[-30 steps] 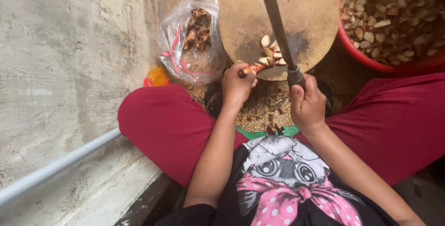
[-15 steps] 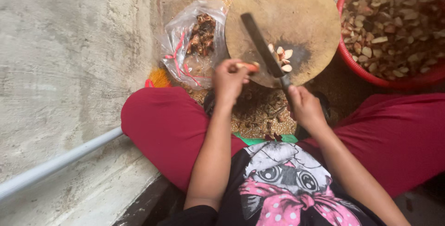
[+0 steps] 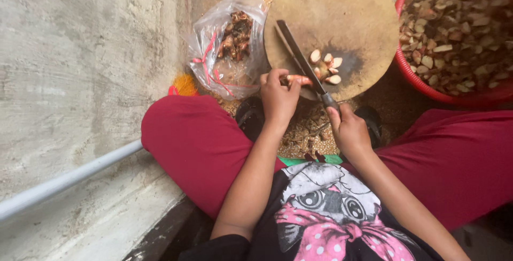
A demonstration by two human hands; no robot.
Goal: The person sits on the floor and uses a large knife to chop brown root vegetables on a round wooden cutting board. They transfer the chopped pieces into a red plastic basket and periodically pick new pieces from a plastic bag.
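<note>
Fingers of left hand [image 3: 279, 96]: pinching an orange root piece [image 3: 297, 80] at the near edge of the round wooden chopping board [image 3: 342, 9]. Fingers of right hand [image 3: 348, 128]: wrapped tight around the handle of a long knife [image 3: 300, 60], blade lying across the board beside the root. Cut slices [image 3: 325, 67]: clustered just past the blade. Plastic bag [image 3: 227, 47]: left of board. Red basket [image 3: 459, 31]: right.

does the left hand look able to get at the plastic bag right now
Probably yes. The left hand sits just right of the plastic bag with nothing between them, but it is pinching an orange root on the chopping board, so it isn't free.
</note>
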